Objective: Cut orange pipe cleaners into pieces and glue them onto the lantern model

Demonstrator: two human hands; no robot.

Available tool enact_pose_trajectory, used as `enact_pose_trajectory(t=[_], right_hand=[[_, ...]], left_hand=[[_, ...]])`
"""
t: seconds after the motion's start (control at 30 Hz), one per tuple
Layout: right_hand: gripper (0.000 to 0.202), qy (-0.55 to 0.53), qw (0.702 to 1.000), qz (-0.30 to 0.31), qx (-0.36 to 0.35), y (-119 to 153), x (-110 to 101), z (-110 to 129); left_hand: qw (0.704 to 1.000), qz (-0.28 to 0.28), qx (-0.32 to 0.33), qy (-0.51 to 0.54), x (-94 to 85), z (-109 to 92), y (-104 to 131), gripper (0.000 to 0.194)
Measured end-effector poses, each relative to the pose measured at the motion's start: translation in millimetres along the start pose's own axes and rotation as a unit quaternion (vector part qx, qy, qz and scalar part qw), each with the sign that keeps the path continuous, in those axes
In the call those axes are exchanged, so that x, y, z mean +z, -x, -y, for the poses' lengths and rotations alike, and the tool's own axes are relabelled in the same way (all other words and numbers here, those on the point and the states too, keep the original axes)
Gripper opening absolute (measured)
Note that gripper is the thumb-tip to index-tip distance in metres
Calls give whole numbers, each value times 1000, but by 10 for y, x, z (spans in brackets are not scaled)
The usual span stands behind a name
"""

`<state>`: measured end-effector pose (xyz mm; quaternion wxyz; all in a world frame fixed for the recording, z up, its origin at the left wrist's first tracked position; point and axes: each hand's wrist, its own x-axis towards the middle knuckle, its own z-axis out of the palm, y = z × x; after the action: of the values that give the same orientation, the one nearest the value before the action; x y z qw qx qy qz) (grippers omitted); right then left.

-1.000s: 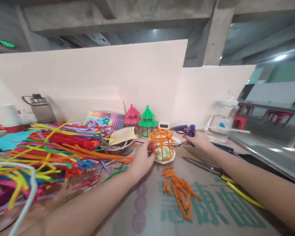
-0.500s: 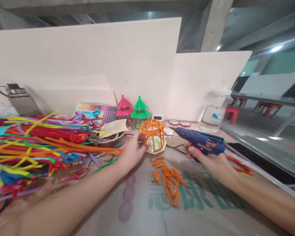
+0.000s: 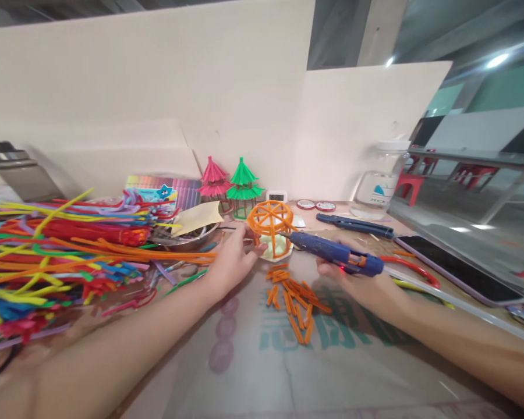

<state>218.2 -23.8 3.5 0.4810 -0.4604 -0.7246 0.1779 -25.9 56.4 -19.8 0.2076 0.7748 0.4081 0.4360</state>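
My left hand (image 3: 238,254) grips the left side of a round orange frame (image 3: 271,216) made of pipe cleaners, with a spoked top and upright posts on a pale base (image 3: 274,247). A blue glue gun (image 3: 332,250) with a small red light is in my right hand (image 3: 353,279). Its nozzle points left and is at the right side of the frame; whether it touches cannot be told. Just in front of the frame lies a loose pile of short orange pipe cleaner pieces (image 3: 293,302).
Bundles of coloured pipe cleaners (image 3: 70,244) cover the left side. Behind stand a pink pagoda model (image 3: 213,179), a green one (image 3: 244,183) and a small digital clock (image 3: 276,196). To the right are a clear bottle (image 3: 378,180), dark pliers-like tool (image 3: 353,225) and phone (image 3: 458,267).
The glue gun has moved left and down, bringing its nozzle to the orange frame. My left hand still holds the frame. The view has tilted slightly downward.
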Motion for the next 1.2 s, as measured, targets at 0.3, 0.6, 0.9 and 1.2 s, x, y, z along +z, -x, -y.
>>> enact_pose_trajectory(t=[0.3, 0.6, 0.9, 1.2], right_hand=[[24, -35, 999, 27, 31, 76, 40, 0], [28, 29, 999, -21, 9, 82, 31, -11], [31, -12, 999, -33, -5, 37, 60, -25], [21, -8, 999, -21, 25, 48, 76, -31]], left_hand=[[999, 9, 13, -29, -21, -62, 5, 41], [998, 31, 2, -52, -17, -64, 5, 43], [998, 26, 13, -58, -24, -76, 9, 44], [999, 14, 9, -36, -17, -74, 15, 39]])
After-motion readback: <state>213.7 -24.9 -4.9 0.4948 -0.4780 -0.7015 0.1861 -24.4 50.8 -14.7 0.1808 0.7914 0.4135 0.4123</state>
